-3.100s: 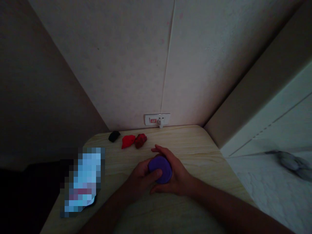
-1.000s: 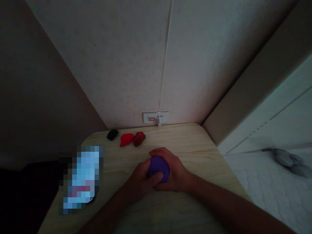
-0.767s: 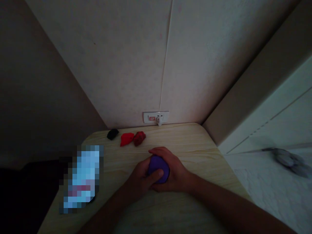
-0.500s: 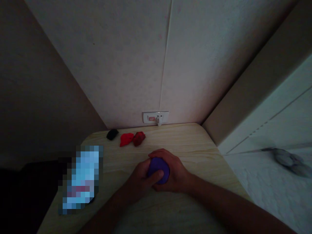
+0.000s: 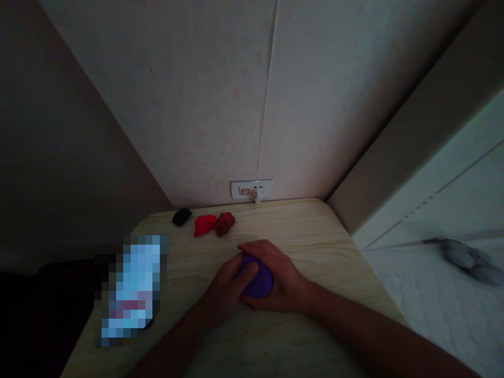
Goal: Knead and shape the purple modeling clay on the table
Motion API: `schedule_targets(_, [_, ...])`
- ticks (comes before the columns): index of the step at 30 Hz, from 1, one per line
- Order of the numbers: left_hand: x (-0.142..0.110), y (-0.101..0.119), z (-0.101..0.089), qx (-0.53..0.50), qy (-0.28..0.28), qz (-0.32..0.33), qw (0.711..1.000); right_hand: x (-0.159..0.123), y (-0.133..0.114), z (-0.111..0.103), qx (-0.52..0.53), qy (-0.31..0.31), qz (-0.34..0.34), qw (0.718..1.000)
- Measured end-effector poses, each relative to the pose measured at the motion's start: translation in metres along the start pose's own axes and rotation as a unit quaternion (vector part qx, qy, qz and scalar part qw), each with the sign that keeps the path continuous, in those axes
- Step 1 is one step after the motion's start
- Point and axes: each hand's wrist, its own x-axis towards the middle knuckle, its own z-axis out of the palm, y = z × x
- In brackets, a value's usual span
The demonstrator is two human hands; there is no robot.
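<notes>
A lump of purple clay (image 5: 258, 281) sits between both my hands over the light wooden table (image 5: 307, 231). My left hand (image 5: 226, 289) presses it from the left with the thumb on top. My right hand (image 5: 281, 278) cups it from the right, fingers curled over its far side. Most of the lump is hidden by the fingers.
Near the table's back edge lie a black lump (image 5: 181, 216), a bright red lump (image 5: 204, 224) and a dark red lump (image 5: 224, 223). A wall socket (image 5: 251, 189) sits just above. A blurred-out lit object (image 5: 132, 286) lies at the left edge. A white bed (image 5: 441, 294) is at the right.
The purple clay went from a flat round disc to a tighter, more covered lump. Both hands have closed further round it, my left thumb sliding up over its top.
</notes>
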Motion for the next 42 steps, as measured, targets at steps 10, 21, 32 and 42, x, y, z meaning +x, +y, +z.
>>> schedule_targets(10, [0.005, 0.004, -0.003, -0.075, 0.014, -0.052, 0.996, -0.006, 0.007, 0.003, -0.030, -0.066, 0.000, 0.997])
schedule_targets(21, [0.008, -0.004, -0.004, -0.170, 0.060, -0.040, 0.983, -0.005, 0.009, -0.002, 0.013, 0.002, 0.054, 0.998])
schedule_targets(32, [0.002, 0.004, -0.008, 0.002, 0.126, 0.102, 0.987, 0.003, 0.000, -0.011, 0.036, 0.110, 0.070, 0.991])
schedule_targets(42, [-0.003, 0.000, -0.008, 0.100, 0.118, 0.172, 0.973, 0.001, -0.002, -0.010, 0.021, 0.116, 0.072, 0.990])
